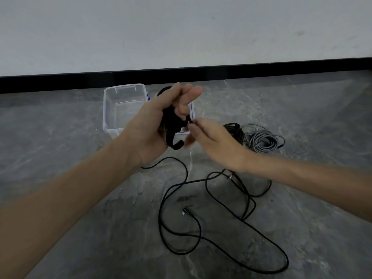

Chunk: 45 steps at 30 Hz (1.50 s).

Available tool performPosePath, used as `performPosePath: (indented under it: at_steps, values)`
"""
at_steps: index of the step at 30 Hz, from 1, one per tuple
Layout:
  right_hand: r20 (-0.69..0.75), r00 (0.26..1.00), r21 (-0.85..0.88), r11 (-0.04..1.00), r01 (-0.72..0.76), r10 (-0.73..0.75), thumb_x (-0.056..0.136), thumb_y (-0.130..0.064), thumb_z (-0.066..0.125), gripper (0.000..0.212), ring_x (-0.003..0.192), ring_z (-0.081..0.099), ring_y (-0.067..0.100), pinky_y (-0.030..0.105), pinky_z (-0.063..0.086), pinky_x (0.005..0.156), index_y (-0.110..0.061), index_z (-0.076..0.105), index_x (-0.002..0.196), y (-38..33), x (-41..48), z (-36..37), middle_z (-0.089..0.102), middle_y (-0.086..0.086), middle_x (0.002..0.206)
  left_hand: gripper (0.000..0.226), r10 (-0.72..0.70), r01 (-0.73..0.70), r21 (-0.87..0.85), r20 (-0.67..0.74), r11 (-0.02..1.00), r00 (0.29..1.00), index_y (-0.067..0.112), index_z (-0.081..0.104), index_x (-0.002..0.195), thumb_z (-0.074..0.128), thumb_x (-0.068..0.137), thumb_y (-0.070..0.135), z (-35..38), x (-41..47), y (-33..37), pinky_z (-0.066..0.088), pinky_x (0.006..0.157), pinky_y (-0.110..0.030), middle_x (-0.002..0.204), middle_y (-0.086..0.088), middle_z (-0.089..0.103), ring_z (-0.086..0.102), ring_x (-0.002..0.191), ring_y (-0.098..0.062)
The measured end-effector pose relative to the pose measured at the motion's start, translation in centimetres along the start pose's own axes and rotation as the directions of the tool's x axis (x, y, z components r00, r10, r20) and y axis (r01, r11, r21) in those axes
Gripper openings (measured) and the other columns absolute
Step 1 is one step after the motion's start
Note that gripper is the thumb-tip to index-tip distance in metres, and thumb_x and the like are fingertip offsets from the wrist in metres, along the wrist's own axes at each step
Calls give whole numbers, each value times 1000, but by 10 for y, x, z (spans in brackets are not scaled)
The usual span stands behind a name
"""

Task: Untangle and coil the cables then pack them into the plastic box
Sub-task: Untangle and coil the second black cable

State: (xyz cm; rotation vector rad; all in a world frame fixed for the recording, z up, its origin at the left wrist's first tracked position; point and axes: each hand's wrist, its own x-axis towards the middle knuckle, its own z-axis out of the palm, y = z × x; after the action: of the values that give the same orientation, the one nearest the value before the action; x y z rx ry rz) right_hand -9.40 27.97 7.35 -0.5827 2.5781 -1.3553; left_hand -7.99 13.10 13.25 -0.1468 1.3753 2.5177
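Observation:
My left hand [161,121] grips a small coil of black cable [173,127] in front of me, above the floor. My right hand [213,141] pinches the cable's free end close to the left fingers; it is blurred. A clear plastic box [112,105] with blue clips sits on the floor behind my hands, partly hidden by them. A long black cable [201,236] lies in loose, crossing loops on the floor below my arms, its plug [184,211] lying free. A grey coiled cable [263,140] and a black coiled cable [234,129] lie right of the box.
The floor is grey stone-patterned. A white wall [181,31] with a black skirting board [201,74] runs just behind the box. A dark round shape [164,91] shows behind my left hand, mostly hidden.

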Motion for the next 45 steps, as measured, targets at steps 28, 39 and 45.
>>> performPosePath:
  at_steps: [28,39,45]
  values:
    - [339,883,-291,857,426,-324,101,-28,38,40,44,42,5,12,29,47,-10,51,67,-48,-60,-27,30,-14,46,24,26,-5,391,-50,920,998,0,64,114,52,96,9,-30,9,-23,49,96,-23,112,-9,72,68,105,-14]
    - [491,868,-648,696,310,70,105,-24,31,28,57,47,27,39,41,58,-11,51,90,-2,-62,32,56,10,77,28,-46,-7,-364,-137,932,990,-10,58,113,42,91,-6,-4,11,-4,55,85,-21,118,-23,67,69,103,-26]
    - [617,786,-605,668,433,49,101,-14,41,16,49,27,13,30,20,43,-10,50,88,-24,-63,46,30,-2,61,25,-79,25,-326,-155,945,985,-7,61,109,44,92,-5,2,11,-19,57,77,-19,110,-20,69,70,103,-24]
